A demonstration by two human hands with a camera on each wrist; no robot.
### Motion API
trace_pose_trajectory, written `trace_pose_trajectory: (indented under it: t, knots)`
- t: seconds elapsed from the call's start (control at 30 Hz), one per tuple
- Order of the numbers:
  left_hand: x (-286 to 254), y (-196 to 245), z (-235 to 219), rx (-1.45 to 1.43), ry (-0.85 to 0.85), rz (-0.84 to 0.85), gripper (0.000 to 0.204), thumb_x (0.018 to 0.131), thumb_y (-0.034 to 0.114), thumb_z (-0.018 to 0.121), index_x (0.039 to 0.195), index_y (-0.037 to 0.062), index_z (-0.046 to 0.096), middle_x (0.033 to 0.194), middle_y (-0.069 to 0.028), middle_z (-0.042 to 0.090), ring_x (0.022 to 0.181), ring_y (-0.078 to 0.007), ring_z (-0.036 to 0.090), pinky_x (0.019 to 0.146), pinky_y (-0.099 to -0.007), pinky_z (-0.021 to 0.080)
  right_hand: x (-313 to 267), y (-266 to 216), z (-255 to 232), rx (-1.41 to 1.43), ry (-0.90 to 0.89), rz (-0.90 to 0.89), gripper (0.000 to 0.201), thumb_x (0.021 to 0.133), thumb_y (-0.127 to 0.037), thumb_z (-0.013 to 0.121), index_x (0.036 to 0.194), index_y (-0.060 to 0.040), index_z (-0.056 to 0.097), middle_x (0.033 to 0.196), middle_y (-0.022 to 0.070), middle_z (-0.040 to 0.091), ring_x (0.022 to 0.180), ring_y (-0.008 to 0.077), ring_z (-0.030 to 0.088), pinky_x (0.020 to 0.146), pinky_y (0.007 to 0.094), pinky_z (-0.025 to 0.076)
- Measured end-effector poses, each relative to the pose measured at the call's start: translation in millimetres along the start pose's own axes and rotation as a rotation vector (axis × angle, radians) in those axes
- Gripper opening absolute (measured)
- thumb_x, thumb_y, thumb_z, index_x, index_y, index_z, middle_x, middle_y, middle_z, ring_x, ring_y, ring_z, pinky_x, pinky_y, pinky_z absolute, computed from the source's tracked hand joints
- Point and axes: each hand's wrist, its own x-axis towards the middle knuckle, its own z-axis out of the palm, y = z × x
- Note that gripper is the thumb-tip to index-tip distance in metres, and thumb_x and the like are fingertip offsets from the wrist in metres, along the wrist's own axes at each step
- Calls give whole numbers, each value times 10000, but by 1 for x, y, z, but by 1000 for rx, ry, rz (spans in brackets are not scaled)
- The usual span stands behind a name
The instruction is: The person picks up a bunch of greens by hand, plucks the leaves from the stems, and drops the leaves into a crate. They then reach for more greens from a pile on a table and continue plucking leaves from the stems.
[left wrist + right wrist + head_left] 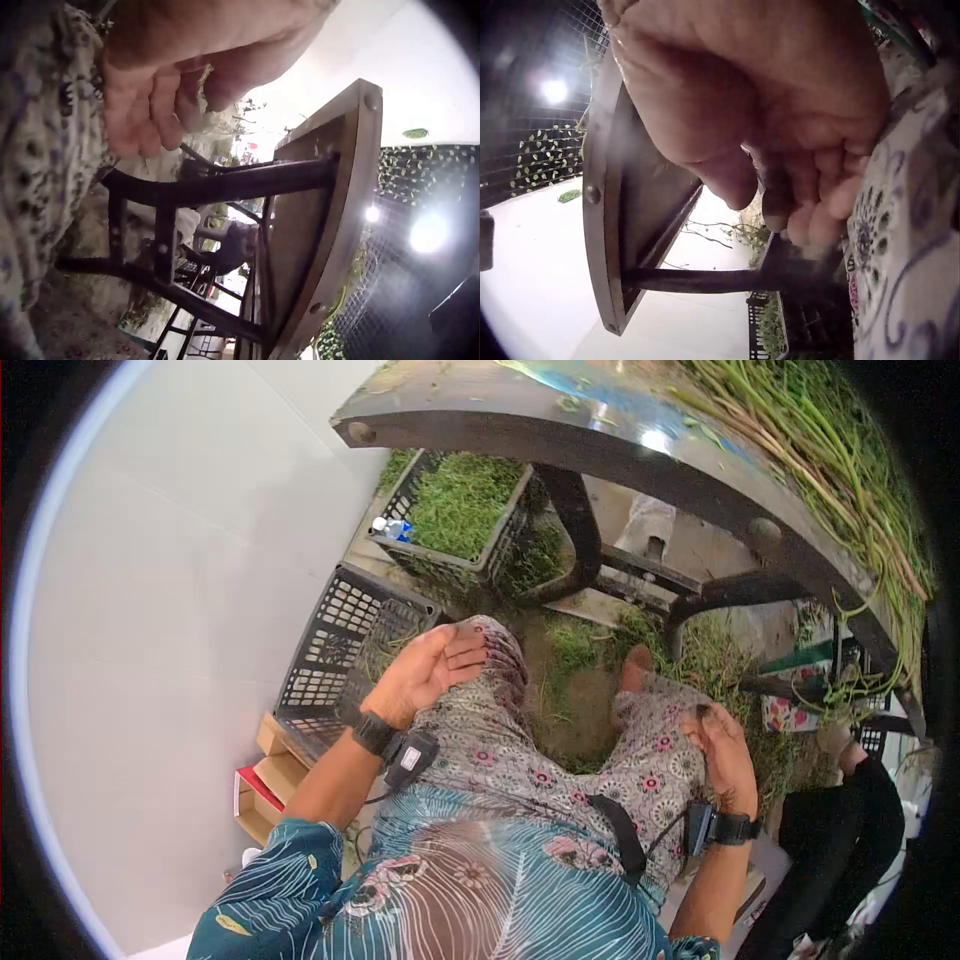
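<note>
The left hand [428,668] rests palm up on the patterned trousers [480,735] over one knee, its fingers loosely bent and holding nothing. On the other thigh lies the right hand [722,752], also loosely curled with nothing in it. In the left wrist view the left hand [172,75] hangs beside the printed cloth [45,165], a small green bit between thumb and fingers or stuck there; I cannot tell which. The right wrist view has the right hand [780,112] against the cloth [907,225], fingers bent, fingertips dark.
A metal-edged table [600,435] bearing green stems [800,440] stands in front. Beneath and beside it are a crate of greens [465,505], a black crate [335,635] and a cardboard box [275,780]. Another person's dark-clothed leg [845,840] shows at right.
</note>
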Motion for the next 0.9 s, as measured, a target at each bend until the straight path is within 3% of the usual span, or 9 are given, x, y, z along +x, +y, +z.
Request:
trace_pose_trajectory:
  t: [0.13, 0.23, 0.27, 0.43, 0.6, 0.73, 0.9]
  knots:
    - [-6, -8, 6, 132, -55, 48, 329, 900, 266, 493, 1103, 7, 490, 1089, -138, 565, 992, -237, 558, 862, -362, 459, 1, 1, 1, -30, -101, -53, 433, 876, -141, 490, 1241, 60, 370, 1019, 114, 617, 877, 150, 567, 783, 243, 427]
    - [-13, -7, 24, 191, 10, 67, 323, 894, 280, 507, 1029, -14, 514, 885, -50, 572, 853, -159, 574, 806, -299, 475, 3, 2, 1, 10, -80, -29, 418, 879, -129, 480, 1234, 65, 375, 1017, 117, 619, 895, 157, 570, 802, 252, 429]
    - [-16, -6, 31, 230, 37, 71, 299, 902, 268, 490, 1016, -8, 516, 823, -13, 544, 821, -126, 563, 789, -281, 472, 5, 7, -4, 17, -110, -49, 394, 872, -208, 523, 1189, 9, 431, 1030, 114, 598, 888, 172, 572, 791, 282, 427]
    - [-15, -11, 27, 257, -95, 133, 253, 909, 233, 465, 1021, 9, 506, 876, -25, 572, 857, -131, 570, 797, -295, 472, -4, -8, 11, -27, -76, -42, 358, 871, -152, 507, 1175, 29, 454, 1011, 106, 605, 888, 167, 586, 794, 270, 446]
    - [-30, -17, 54, 189, -84, 123, 225, 873, 216, 514, 980, 23, 558, 937, -80, 595, 849, -172, 577, 768, -322, 465, -16, -27, 19, -81, -120, -31, 335, 848, -104, 494, 1160, 16, 479, 999, 91, 624, 890, 160, 578, 810, 261, 440]
    - [-38, -15, 67, 200, -215, 10, 225, 881, 211, 504, 988, 20, 554, 958, -85, 592, 825, -170, 583, 700, -280, 480, -23, -26, 19, -8, -164, -105, 340, 899, -192, 489, 1149, 38, 471, 998, 107, 615, 849, 149, 591, 782, 258, 452]
    - [-50, -7, 82, 424, -251, 116, 248, 887, 244, 489, 995, 31, 553, 950, -75, 592, 823, -157, 579, 708, -274, 476, -54, -55, 18, -105, -94, -222, 272, 890, -234, 512, 1030, -1, 528, 948, 90, 618, 828, 146, 590, 770, 264, 460]
